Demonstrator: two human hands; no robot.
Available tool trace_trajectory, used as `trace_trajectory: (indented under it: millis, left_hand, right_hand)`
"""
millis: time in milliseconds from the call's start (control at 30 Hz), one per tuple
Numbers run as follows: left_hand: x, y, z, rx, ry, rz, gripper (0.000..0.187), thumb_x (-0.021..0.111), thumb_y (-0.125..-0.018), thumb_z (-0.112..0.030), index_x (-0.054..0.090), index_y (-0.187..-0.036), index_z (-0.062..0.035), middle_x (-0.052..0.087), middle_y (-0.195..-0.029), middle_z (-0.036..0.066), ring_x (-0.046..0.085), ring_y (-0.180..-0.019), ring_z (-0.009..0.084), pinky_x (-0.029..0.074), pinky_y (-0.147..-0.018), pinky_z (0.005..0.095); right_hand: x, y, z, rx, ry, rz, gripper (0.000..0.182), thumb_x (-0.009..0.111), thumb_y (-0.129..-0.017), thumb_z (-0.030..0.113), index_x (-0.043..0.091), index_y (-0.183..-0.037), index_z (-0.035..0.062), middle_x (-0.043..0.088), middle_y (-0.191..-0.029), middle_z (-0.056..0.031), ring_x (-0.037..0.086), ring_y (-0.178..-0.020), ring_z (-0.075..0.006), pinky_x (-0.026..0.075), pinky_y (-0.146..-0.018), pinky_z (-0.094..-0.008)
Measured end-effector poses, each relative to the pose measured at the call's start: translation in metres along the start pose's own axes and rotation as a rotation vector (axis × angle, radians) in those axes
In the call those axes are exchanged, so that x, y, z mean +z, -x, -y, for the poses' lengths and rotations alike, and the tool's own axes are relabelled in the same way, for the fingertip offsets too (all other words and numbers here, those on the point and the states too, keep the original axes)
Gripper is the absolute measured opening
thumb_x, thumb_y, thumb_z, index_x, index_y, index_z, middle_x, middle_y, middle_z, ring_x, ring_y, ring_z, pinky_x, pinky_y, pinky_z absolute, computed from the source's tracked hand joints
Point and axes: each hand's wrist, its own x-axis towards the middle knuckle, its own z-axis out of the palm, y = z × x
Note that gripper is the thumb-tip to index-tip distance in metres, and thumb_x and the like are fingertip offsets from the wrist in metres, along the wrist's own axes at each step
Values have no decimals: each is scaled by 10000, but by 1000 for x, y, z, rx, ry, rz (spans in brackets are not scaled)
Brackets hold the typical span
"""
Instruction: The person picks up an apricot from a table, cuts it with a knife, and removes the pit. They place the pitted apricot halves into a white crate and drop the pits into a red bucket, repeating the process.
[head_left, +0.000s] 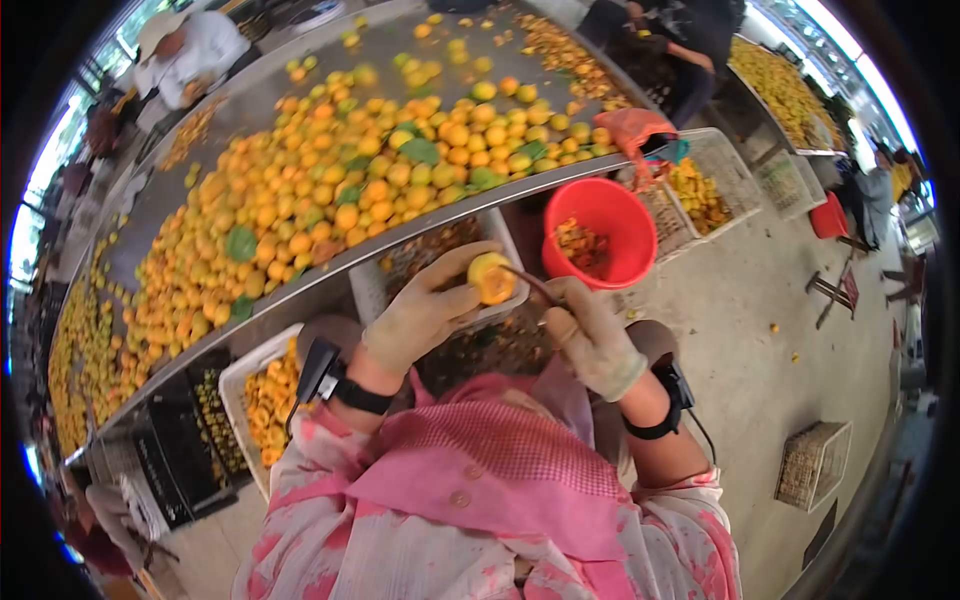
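Note:
My left hand (425, 300), in a pale glove, grips a yellow peach (490, 277) with its fingers around the side. Orange flesh shows on the fruit's near face. In my gloved right hand (592, 340) is a slim dark pitting tool (535, 286), whose tip reaches the peach's right side; the exact shape of that tip is hidden. Both hands are held above my lap, in front of the metal sorting table (330, 262). Just beyond my right hand stands a red bucket (628, 262) with reddish-orange scraps inside.
Many whole peaches (375, 190) and some leaves cover the table. A white crate (235, 400) of cut fruit stands at my left, another crate (735, 170) at the right. An orange mesh bag (635, 128) lies on the table's corner. Co-workers (195, 55) sit across from me.

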Motion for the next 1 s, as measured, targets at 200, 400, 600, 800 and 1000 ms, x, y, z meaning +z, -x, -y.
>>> trace_trajectory:
  millis: [200,400,600,800,1000]
  left_hand:
    - [-6,7,3,-64,139,50,570,595,-925,-103,385,-1447,-12,513,-1315,73,535,-1195,179,466,-995,300]
    - [-10,13,0,-47,109,40,579,604,-918,-110,393,-1450,-23,516,-1316,62,530,-1193,168,451,-1003,287]
    - [-10,14,1,-24,-38,8,539,607,-893,-93,459,-1405,-13,549,-1281,57,523,-1157,132,442,-976,263]
    - [-9,12,4,-10,-184,-30,512,603,-879,-88,487,-1374,-19,587,-1199,45,541,-1108,129,443,-954,260]
    - [-6,11,12,-42,126,44,476,593,-929,-147,475,-1371,-17,582,-1217,51,559,-1085,129,455,-921,266]
  right_hand:
    - [7,-2,5,-110,137,1,250,483,-994,192,494,-1168,13,566,-805,-195,580,-750,-401,461,-670,-416]
    - [12,-3,-1,-251,198,-74,236,489,-979,173,489,-1162,24,584,-833,-227,589,-816,-451,461,-680,-458]
    - [10,-2,11,-126,267,16,219,495,-971,177,491,-1154,57,592,-845,-229,589,-840,-450,467,-692,-472]
    - [17,1,1,-118,306,-20,206,502,-965,186,491,-1135,70,595,-852,-232,591,-845,-444,468,-694,-487]
    - [25,-1,-3,-143,265,-47,181,496,-973,172,485,-1114,59,576,-827,-216,589,-826,-445,464,-687,-481]
